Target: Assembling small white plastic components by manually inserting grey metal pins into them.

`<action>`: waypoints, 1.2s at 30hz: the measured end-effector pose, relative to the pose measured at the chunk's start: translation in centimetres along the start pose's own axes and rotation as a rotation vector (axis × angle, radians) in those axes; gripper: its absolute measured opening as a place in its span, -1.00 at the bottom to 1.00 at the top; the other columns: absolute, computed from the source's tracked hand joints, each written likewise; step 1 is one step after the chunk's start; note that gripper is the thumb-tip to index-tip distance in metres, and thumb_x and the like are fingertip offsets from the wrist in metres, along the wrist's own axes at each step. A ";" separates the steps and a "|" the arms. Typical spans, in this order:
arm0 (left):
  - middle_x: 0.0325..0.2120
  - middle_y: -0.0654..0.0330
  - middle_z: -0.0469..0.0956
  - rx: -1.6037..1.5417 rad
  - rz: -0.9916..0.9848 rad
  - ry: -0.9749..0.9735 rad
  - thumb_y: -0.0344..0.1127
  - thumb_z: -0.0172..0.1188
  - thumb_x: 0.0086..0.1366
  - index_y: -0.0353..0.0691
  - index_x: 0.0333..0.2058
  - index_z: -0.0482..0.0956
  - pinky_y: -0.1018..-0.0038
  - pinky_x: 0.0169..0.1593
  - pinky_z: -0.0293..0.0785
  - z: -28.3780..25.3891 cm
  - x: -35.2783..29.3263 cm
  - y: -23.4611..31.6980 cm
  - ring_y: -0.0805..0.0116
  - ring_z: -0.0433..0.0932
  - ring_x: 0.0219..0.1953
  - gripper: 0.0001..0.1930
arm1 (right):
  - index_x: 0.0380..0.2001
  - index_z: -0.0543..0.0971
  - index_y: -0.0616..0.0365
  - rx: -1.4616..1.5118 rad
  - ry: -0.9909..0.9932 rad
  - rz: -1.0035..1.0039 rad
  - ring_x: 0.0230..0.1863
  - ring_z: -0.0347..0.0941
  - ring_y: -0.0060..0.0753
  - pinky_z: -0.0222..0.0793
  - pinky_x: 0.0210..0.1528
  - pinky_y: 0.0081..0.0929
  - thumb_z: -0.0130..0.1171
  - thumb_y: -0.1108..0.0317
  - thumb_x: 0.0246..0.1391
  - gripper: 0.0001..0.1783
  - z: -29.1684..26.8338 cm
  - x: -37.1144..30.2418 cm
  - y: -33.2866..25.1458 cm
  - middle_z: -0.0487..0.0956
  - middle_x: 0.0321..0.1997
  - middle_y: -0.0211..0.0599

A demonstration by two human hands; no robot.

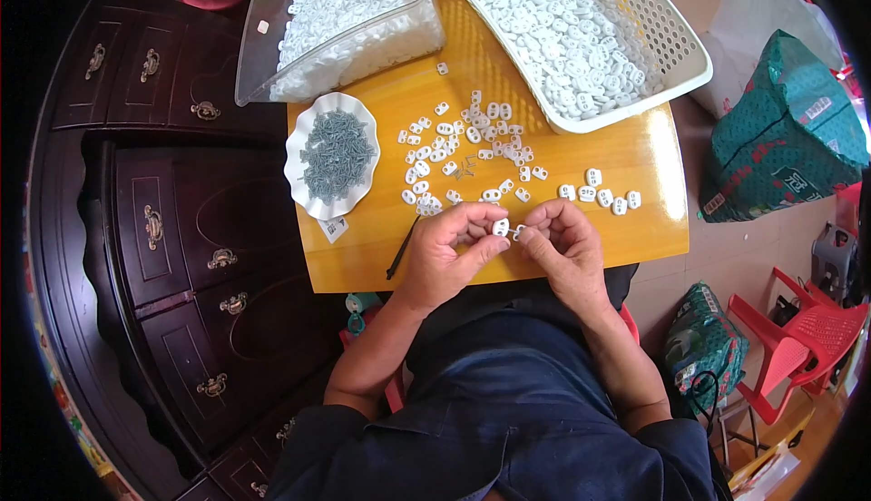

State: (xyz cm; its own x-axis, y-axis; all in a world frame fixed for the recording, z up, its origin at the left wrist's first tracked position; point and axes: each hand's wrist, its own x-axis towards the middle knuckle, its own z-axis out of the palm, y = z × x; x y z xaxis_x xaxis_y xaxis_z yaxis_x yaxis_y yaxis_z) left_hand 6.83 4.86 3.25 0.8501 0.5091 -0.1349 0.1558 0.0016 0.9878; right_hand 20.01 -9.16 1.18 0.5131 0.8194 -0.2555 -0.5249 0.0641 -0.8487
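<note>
Close together above the table's near edge, both my hands are pinching small white plastic parts. Between the fingers of my left hand [451, 252] is an oval white plastic piece [500, 228] with two dark holes. My right hand [573, 251] grips a smaller white plastic piece [518, 232] right beside it; fingertips partly cover both. Just beyond lie scattered white plastic pieces [473, 135] and a few loose screws [465, 169]. To the right of them sits a small group of oval pieces [587, 193].
A scalloped white dish [295, 154] of grey screws [336, 152] stands on the table's left. At the back are a clear bin [354, 43] and a white basket [671, 34], both full of white parts. Dark drawers [154, 229] flank the left; green bags [780, 147] and a red chair [798, 338] stand right.
</note>
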 end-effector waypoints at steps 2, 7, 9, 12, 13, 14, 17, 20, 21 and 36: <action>-0.26 0.22 0.63 0.012 0.007 0.000 -0.63 0.28 0.25 -0.43 -0.01 0.53 0.62 -0.08 0.54 0.0 0.0 0.1 0.55 0.61 -0.21 -0.68 | -0.18 0.47 0.19 0.004 0.001 0.000 -0.28 0.45 -0.80 0.37 -0.18 -0.75 0.22 0.57 0.22 -0.84 0.0 0.0 0.0 0.55 -0.31 -0.57; -0.27 0.24 0.64 0.034 0.013 0.001 -0.64 0.29 0.24 -0.41 -0.03 0.55 0.62 -0.10 0.54 0.2 0.1 0.2 0.56 0.61 -0.22 -0.68 | -0.18 0.47 0.20 -0.001 -0.005 -0.005 -0.28 0.46 -0.80 0.38 -0.19 -0.76 0.22 0.57 0.22 -0.84 0.1 0.0 0.0 0.56 -0.31 -0.56; -0.37 0.22 0.66 0.089 0.063 0.034 -0.56 0.40 0.15 -0.30 -0.10 0.64 0.58 -0.24 0.58 0.3 0.2 0.0 0.54 0.64 -0.34 -0.69 | -0.18 0.47 0.20 -0.006 -0.014 -0.009 -0.29 0.46 -0.80 0.38 -0.19 -0.75 0.22 0.57 0.22 -0.84 0.0 0.1 0.2 0.56 -0.32 -0.55; -0.38 0.21 0.66 0.169 0.103 0.005 -0.55 0.41 0.13 -0.28 -0.11 0.65 0.57 -0.26 0.57 0.2 0.4 0.5 0.54 0.63 -0.36 -0.68 | -0.18 0.47 0.21 -0.013 -0.022 -0.010 -0.30 0.46 -0.80 0.39 -0.21 -0.75 0.22 0.56 0.22 -0.85 0.1 0.1 0.1 0.57 -0.32 -0.54; -0.38 0.21 0.66 0.169 0.103 0.005 -0.55 0.41 0.13 -0.28 -0.11 0.65 0.57 -0.26 0.57 0.1 0.5 0.6 0.54 0.63 -0.36 -0.68 | -0.18 0.47 0.22 -0.015 -0.022 -0.007 -0.31 0.46 -0.79 0.39 -0.21 -0.75 0.22 0.56 0.22 -0.85 0.1 0.1 0.1 0.57 -0.33 -0.53; -0.40 0.23 0.65 0.191 0.120 0.001 -0.55 0.41 0.13 -0.28 -0.12 0.66 0.57 -0.29 0.56 0.1 0.6 0.8 0.55 0.61 -0.38 -0.69 | -0.18 0.47 0.22 -0.015 -0.023 -0.007 -0.31 0.46 -0.79 0.39 -0.21 -0.75 0.22 0.56 0.22 -0.85 0.1 0.1 0.0 0.57 -0.33 -0.53; -0.40 0.25 0.63 0.228 0.118 -0.030 -0.57 0.40 0.13 -0.30 -0.14 0.66 0.59 -0.30 0.52 -0.2 0.7 1.5 0.57 0.57 -0.40 -0.71 | -0.17 0.48 0.23 0.002 -0.033 0.002 -0.32 0.46 -0.79 0.37 -0.24 -0.77 0.21 0.55 0.24 -0.86 0.1 0.1 0.0 0.58 -0.33 -0.51; -0.41 0.28 0.60 0.249 0.101 -0.071 -0.58 0.40 0.12 -0.31 -0.15 0.67 0.61 -0.32 0.48 -0.5 0.9 1.8 0.59 0.53 -0.40 -0.72 | -0.14 0.49 0.24 0.033 -0.095 0.055 -0.35 0.45 -0.78 0.36 -0.28 -0.77 0.21 0.51 0.26 -0.85 -0.1 0.2 -0.2 0.58 -0.34 -0.50; -0.43 0.29 0.59 0.255 0.102 -0.084 -0.58 0.40 0.12 -0.31 -0.15 0.67 0.61 -0.33 0.47 -0.6 0.9 1.9 0.59 0.51 -0.42 -0.72 | -0.15 0.51 0.26 0.056 -0.106 0.111 -0.36 0.44 -0.77 0.36 -0.30 -0.77 0.21 0.49 0.27 -0.86 -0.1 0.2 -0.3 0.58 -0.35 -0.49; -0.30 0.14 0.61 0.661 0.372 -0.018 -0.45 0.48 -0.03 -0.23 -0.13 0.60 0.39 -0.30 0.58 0.9 1.4 3.5 0.20 0.64 -0.34 -0.57 | -0.19 0.59 0.23 0.143 -0.109 0.222 -0.41 0.40 -0.75 0.30 -0.36 -0.78 0.20 0.36 0.30 -0.85 0.0 0.1 -0.9 0.59 -0.39 -0.49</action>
State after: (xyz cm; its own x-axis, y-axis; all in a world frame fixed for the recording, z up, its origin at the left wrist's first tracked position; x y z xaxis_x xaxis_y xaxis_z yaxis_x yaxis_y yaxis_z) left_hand 8.96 4.81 6.45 0.9126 0.3613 0.1913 0.1214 -0.6864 0.7170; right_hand 20.54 -9.09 1.97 0.3029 0.8783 -0.3700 -0.7106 -0.0506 -0.7018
